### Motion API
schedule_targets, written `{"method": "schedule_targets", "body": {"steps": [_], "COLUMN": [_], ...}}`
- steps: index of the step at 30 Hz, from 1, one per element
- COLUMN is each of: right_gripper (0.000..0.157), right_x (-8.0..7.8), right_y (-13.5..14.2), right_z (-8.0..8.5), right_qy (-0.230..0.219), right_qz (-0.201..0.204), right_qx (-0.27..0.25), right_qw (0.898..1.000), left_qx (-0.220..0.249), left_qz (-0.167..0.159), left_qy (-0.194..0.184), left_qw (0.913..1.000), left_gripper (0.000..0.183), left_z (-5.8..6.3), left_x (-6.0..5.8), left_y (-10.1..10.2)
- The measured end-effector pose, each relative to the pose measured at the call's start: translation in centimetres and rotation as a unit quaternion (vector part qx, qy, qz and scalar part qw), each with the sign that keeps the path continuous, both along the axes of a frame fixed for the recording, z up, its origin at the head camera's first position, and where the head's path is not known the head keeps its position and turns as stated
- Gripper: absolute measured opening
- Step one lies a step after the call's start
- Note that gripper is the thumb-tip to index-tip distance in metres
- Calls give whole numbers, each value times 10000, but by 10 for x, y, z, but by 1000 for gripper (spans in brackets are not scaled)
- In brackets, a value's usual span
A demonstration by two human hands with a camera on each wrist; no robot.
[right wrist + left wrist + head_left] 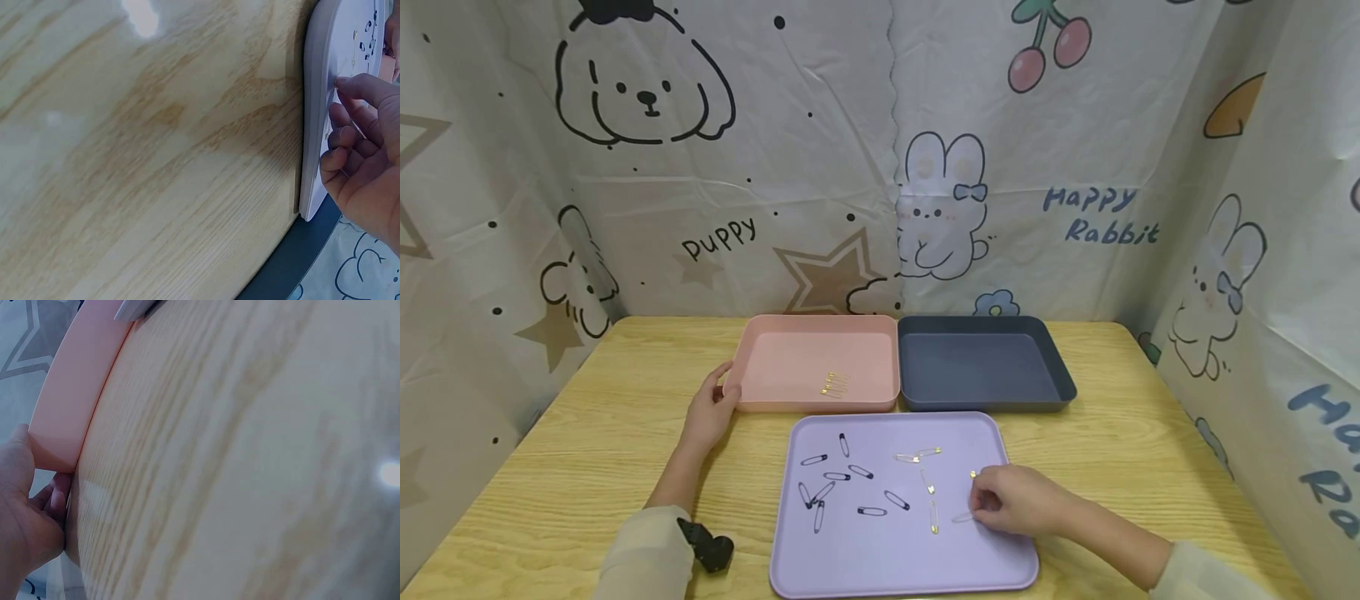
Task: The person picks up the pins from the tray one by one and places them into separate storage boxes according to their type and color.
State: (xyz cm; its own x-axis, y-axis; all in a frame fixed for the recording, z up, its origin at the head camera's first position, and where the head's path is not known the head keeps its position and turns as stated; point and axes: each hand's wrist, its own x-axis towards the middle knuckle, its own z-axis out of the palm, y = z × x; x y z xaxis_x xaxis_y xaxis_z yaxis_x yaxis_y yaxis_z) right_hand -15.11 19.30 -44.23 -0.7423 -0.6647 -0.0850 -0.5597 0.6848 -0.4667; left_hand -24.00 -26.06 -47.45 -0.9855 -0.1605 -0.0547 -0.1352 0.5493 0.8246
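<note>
Okay, so the right hand (1022,500) pinches a safety pin (962,517) poking out leftward, long axis roughly sideways; left hand (709,414)'s farther off, gripping the pink tray (790,358).

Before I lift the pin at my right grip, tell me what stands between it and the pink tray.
Only low things: a few gold pins, the far rim of the purple tray, then the near wall of the pink tray. Nothing taller shows.
</note>
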Motion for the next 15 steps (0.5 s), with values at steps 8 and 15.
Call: {"method": "schedule_targets", "body": {"steps": [8, 15], "right_gripper": [12, 11], "right_x": [-4, -12], "right_y": [1, -3], "right_z": [3, 11], "right_qy": [-153, -448], "right_qz": [29, -407], "right_qx": [-822, -805], "right_qw": [9965, 9949], "left_qx": [-24, 46], "left_qz": [7, 14], "left_qy": [20, 24], "left_qw": [10000, 10000], "left_gripper": [56, 55], "left_z": [1, 1], "left_x": [1, 0], "left_y": [0, 0]}}
